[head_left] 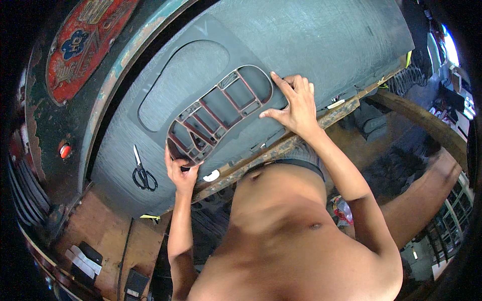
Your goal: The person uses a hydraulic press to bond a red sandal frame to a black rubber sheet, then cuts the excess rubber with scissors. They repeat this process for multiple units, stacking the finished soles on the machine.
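A sole-shaped cutting die [212, 114] with a thin metal rim and reddish-brown inner bars lies on a dark grey sheet [237, 44]. My left hand [182, 174] is closed around its near left end, the fingers along the outer edge and the thumb at the lower side. Around the far right end, my right hand [297, 103] holds the rim between a widely spread thumb and forefinger. Beside the die, the sheet has a long rounded opening [183, 80] that shows the scratched board below. Black-handled scissors [144, 175] lie left of my left hand.
The scratched grey board [321, 45] has a worn front ledge [331, 114] close to my waist. A dark green machine with a red plate [83, 47] and a red button [65, 150] stands at the left. A white piece [211, 175] lies near the ledge.
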Demonstrator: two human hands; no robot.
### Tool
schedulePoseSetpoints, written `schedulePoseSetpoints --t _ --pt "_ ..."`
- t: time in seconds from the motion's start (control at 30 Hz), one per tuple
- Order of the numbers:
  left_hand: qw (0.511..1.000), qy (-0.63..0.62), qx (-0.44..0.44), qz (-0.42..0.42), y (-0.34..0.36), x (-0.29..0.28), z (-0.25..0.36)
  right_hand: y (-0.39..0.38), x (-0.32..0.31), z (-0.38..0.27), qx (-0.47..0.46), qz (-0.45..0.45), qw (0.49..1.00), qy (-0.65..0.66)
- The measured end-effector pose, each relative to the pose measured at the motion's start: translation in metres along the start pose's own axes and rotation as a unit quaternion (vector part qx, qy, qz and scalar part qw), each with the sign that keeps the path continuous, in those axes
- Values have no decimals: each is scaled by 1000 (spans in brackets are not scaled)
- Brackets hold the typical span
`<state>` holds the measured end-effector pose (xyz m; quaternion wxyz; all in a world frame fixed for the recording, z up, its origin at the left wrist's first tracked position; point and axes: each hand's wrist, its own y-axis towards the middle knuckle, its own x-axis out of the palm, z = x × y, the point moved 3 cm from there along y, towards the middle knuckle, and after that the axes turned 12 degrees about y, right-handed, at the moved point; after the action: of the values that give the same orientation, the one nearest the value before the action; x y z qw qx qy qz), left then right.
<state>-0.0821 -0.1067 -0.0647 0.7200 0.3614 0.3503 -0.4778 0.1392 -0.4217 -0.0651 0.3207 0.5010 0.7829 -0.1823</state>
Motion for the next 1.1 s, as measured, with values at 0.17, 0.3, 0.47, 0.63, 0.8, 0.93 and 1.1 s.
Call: schedulePoseSetpoints --t 0.17,0.3,0.47,0.63,0.8,0.93,1.1 --pt "1000 14 11 7 -1 2 0 1 -1 -2 -1 -3 1000 -5" --pt "1000 10 17 3 5 1 5 1 -2 -2 0 -1 1000 -8" --pt "996 59 -60 12 -1 -9 24 0 1 -2 -30 -5 999 -26" --pt "918 86 -387 -4 -38 -8 49 -2 7 -1 -48 6 996 -69" --pt "915 49 -382 117 -41 3 58 -4 11 3 -79 10 994 -71" --pt "912 44 -385 135 -43 9 58 -3 10 8 -55 -2 996 -70" --pt "925 21 -369 91 -29 -2 41 -12 0 0 -12 -64 998 12"
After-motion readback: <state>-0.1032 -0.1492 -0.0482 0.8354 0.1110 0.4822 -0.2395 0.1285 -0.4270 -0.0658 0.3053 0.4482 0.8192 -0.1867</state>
